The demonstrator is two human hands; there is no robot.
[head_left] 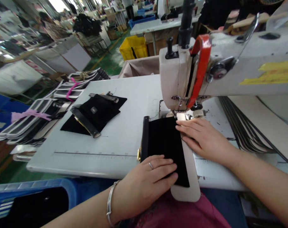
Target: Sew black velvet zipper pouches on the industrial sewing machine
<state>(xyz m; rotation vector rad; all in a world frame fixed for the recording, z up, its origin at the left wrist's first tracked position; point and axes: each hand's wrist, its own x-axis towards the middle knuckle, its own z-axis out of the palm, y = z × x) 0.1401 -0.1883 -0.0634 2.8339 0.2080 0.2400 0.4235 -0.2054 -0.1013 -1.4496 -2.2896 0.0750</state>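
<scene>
A black fabric panel (166, 139) with a zipper strip (145, 136) along its left side lies over a pale backing piece (192, 177) on the sewing machine table. Its far edge reaches the needle area under the sewing machine head (173, 76). My left hand (155, 177) rests flat on the near part of the black panel, fingers stretched out. Near the presser foot, my right hand (198, 136) lies with its fingers extended over the right edge of the panel and the backing. What lies beneath both palms is hidden.
Several black zippered pieces (96, 110) lie on the table (125, 133) at the left. Tied stacks of panels (37, 117) stand beyond the left edge. Curved pale panels (264, 126) lean at the right. A blue basket (71, 193) sits low at the left front.
</scene>
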